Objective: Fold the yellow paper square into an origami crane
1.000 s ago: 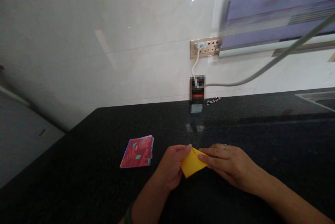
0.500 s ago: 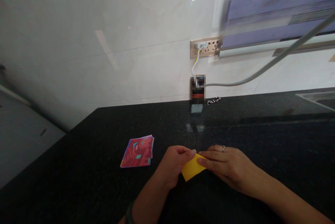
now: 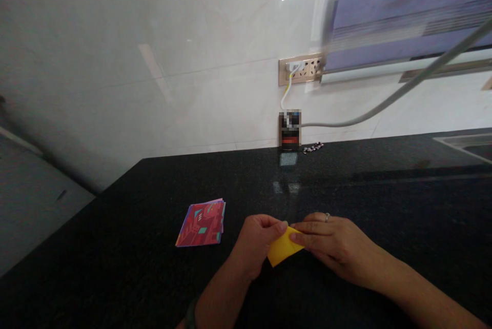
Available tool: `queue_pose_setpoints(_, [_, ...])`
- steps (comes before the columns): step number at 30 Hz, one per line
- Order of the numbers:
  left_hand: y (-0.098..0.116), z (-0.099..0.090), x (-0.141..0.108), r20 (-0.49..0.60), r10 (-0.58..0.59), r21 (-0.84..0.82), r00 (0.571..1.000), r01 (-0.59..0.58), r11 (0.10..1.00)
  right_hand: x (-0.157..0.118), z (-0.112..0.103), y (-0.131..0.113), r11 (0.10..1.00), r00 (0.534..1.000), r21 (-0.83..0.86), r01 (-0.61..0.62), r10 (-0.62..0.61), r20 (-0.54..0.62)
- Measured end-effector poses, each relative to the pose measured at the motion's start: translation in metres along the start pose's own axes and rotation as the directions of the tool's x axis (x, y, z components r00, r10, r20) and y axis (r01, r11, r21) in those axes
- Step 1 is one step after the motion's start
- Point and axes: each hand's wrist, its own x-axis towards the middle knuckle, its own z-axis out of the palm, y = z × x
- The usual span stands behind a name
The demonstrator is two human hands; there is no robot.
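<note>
Nearest us, at the near middle of the bench (image 3: 154,190), we have the yellow paper (image 3: 282,251) between both hands. Our left hand (image 3: 251,244) has its grip closed on the left side, thumb on top and the other fingers mostly hidden. Our right hand (image 3: 342,242) is clamped on the right side, fingertips pressing the upper face; we cannot tell how its underside is supported.

Compared with a second ago, our left thumb has moved right along the far edge, closer to the right fingertips, and the pointed far corner no longer shows. The visible yellow area is lower and narrower. Over the last half second we have barely moved. We judge that this brings the pressure together at the far edge and steadies the paper, though we cannot see whether a crease is set there.

A little farther off, to the left and well apart from our hands, the stack of patterned sheets (image 3: 202,224) lies where it was. At the far edge we see a beaded string (image 3: 313,148) beside a dark upright box (image 3: 290,139), with a wall socket (image 3: 302,69) above.
</note>
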Motion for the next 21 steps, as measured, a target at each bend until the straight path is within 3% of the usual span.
queue_pose_setpoints(3, [0.000, 0.001, 0.000, -0.030, 0.031, 0.046, 0.999, -0.030, 0.999, 0.000, 0.002, -0.001, 0.989, 0.998, 0.142, -0.042, 0.047, -0.033])
queue_pose_setpoints(5, [0.000, 0.001, 0.000, -0.046, 0.055, 0.072, 0.997, -0.051, 0.996, -0.001, 0.004, -0.003, 0.949, 0.986, 0.285, -0.136, 0.157, -0.051])
queue_pose_setpoints(8, [-0.002, 0.002, -0.001, -0.049, 0.068, 0.087, 0.997, -0.063, 0.994, -0.003, 0.008, -0.006, 0.777, 0.913, 0.531, -0.337, 0.407, -0.016])
queue_pose_setpoints(11, [-0.003, 0.005, -0.003, -0.042, 0.076, 0.082, 0.996, -0.072, 0.994, -0.003, 0.012, -0.008, 0.584, 0.869, 0.716, -0.382, 0.490, 0.064])
queue_pose_setpoints(13, [-0.004, 0.006, -0.003, -0.035, 0.086, 0.071, 0.996, -0.083, 0.994, -0.002, 0.015, -0.007, 0.514, 0.855, 0.770, -0.378, 0.513, 0.077])
queue_pose_setpoints(17, [-0.005, 0.008, -0.005, -0.007, 0.102, 0.069, 0.995, -0.101, 0.992, 0.003, 0.024, -0.006, 0.458, 0.773, 0.752, -0.474, 0.626, 0.106])
queue_pose_setpoints(21, [-0.005, 0.008, -0.005, 0.045, 0.102, 0.043, 0.994, -0.104, 0.994, 0.004, 0.027, -0.004, 0.440, 0.757, 0.740, -0.509, 0.638, 0.141])
